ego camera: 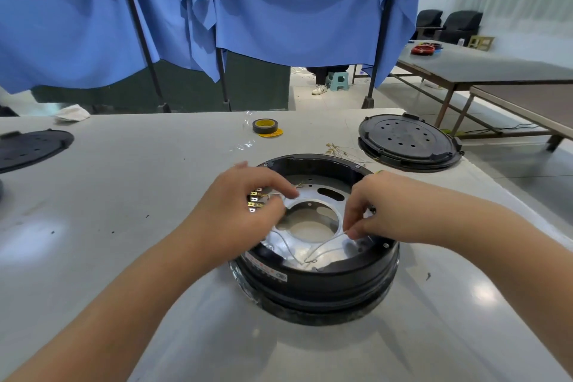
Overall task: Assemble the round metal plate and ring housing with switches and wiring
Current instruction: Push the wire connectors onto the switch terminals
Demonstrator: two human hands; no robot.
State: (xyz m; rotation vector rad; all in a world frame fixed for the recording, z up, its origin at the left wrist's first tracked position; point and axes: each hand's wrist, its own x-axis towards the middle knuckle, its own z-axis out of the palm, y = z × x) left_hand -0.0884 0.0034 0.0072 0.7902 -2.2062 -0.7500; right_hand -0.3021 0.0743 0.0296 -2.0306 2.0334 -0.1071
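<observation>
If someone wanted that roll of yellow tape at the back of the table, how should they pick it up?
The tape roll lies flat with its hole facing up, clear of other things. Probably easiest from above: pinch the outer wall on opposite sides, or hook a finger in the hole and the thumb outside.

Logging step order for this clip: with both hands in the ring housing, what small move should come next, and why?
Probably the right hand leads the white wire it pinches toward the brass terminals by the left hand; its ring-lug end lies loose on the metal plate.
</observation>
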